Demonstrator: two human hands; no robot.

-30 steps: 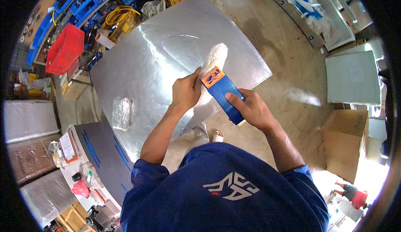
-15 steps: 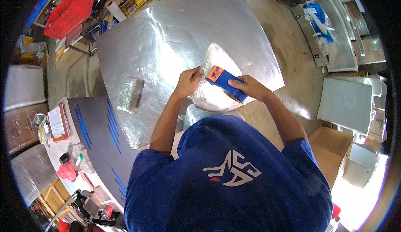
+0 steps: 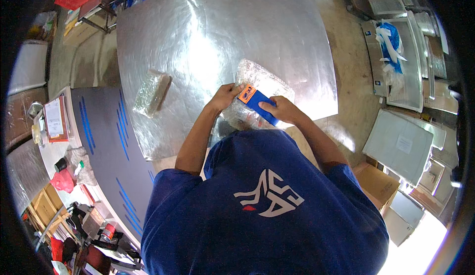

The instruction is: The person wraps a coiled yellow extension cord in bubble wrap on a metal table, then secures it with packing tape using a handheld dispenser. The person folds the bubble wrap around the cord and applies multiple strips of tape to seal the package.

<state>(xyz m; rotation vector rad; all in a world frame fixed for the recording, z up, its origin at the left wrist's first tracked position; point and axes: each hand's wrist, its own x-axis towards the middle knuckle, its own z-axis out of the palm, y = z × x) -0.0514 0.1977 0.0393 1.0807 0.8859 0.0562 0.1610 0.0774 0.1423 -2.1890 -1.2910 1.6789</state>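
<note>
Here the right hand (image 3: 281, 109) is gripping a blue scraper with an orange tip (image 3: 256, 102), fingers clenched around its handle, while the left hand (image 3: 225, 97) is pinching the orange end. The tool is lying across a clear plastic-wrapped bundle (image 3: 257, 84) on the shiny metal sheet (image 3: 198, 37), at about six o'clock on that sheet. A second wrapped packet (image 3: 152, 93) is sitting well apart at nine o'clock. Doing this well probably means keeping the bundle steady under the left fingers and holding the blade shallow, so it is slicing only film.
</note>
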